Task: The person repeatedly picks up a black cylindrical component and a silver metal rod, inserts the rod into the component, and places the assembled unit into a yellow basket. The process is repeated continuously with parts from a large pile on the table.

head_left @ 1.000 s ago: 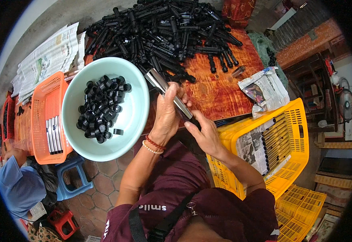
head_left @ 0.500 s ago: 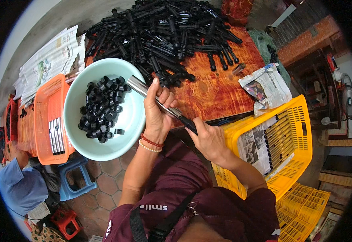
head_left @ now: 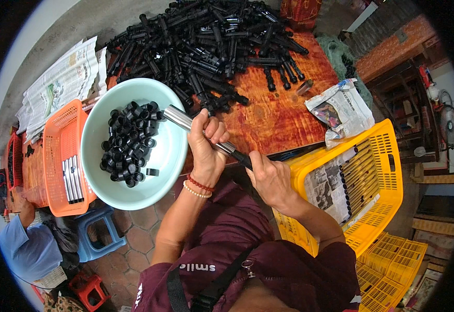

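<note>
A shiny silver metal tube runs slantwise across my front, its far end over the rim of a pale green basin. My left hand is wrapped round the tube's middle, thumb laid along it. From the tube's near end sticks a black rod-like part, which my right hand grips with closed fingers. How deep the black part sits inside the tube is hidden. Many short black caps lie heaped in the basin.
A big pile of black ribbed tubes covers the back of the wooden table. At right stands a yellow crate with rows of tubes on newspaper. An orange basket holds several silver tubes. Another person sits at lower left, near a blue stool.
My two hands have drawn slightly closer together, and less of the black part shows between them. The whole view has shifted slightly.
</note>
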The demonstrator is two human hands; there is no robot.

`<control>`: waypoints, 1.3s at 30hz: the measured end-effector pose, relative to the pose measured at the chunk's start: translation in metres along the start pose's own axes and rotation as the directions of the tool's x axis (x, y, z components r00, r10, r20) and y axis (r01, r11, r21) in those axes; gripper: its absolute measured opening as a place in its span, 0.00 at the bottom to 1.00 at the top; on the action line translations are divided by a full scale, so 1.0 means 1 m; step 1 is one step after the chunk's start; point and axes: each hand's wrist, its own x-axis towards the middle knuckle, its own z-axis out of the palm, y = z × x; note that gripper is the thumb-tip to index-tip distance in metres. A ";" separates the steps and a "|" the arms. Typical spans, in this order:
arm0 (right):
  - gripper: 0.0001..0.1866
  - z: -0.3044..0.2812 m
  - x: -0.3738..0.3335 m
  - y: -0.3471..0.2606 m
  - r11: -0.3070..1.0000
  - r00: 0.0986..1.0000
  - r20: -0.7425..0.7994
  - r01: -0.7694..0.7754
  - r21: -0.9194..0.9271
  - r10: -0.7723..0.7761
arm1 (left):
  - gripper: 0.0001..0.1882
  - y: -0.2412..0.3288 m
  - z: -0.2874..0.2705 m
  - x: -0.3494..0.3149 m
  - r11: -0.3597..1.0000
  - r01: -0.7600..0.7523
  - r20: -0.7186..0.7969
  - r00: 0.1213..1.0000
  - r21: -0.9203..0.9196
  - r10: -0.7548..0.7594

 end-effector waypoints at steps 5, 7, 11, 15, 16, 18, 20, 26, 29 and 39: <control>0.14 0.002 -0.001 0.002 0.994 0.996 -0.060 0.054 -0.098 -0.060 | 0.16 -0.004 -0.004 -0.003 1.000 -0.023 -0.036 0.999 0.009 0.023; 0.14 0.003 -0.001 0.002 0.995 0.998 -0.048 0.046 -0.093 -0.051 | 0.15 -0.002 -0.001 -0.003 1.000 -0.010 -0.046 0.999 0.003 0.010; 0.17 -0.004 0.007 0.006 0.994 0.996 -0.069 0.070 0.082 -0.064 | 0.17 0.006 0.006 0.002 1.000 -0.026 -0.027 0.999 -0.012 0.025; 0.30 -0.039 0.016 0.016 0.802 0.966 -0.250 0.202 0.562 -0.068 | 0.17 0.040 0.020 0.004 0.976 -0.058 0.104 0.991 -0.208 0.081; 0.35 -0.046 0.016 0.018 0.732 0.950 -0.311 0.223 0.644 -0.015 | 0.17 0.047 0.022 0.004 0.972 -0.053 0.182 0.978 -0.230 0.097; 0.33 -0.040 0.022 0.007 0.641 0.903 -0.428 0.309 0.702 0.033 | 0.17 0.033 0.031 -0.006 0.969 0.037 0.214 0.977 -0.246 0.017; 0.32 -0.038 0.031 -0.003 0.590 0.894 -0.448 0.365 0.721 -0.005 | 0.17 0.020 0.034 -0.008 0.963 0.086 0.258 0.966 -0.255 -0.018; 0.37 -0.042 0.031 0.005 0.753 0.749 -0.659 0.470 0.460 -0.065 | 0.17 0.045 0.029 -0.002 0.922 0.116 0.310 0.951 -0.369 0.004; 0.40 -0.048 0.037 -0.006 0.761 0.791 -0.589 0.482 0.435 -0.164 | 0.18 0.022 0.033 -0.006 0.922 0.192 0.330 0.941 -0.337 -0.076; 0.37 -0.049 0.036 -0.006 0.770 0.776 -0.608 0.487 0.412 -0.165 | 0.18 0.016 0.034 -0.008 0.913 0.192 0.298 0.951 -0.361 -0.083</control>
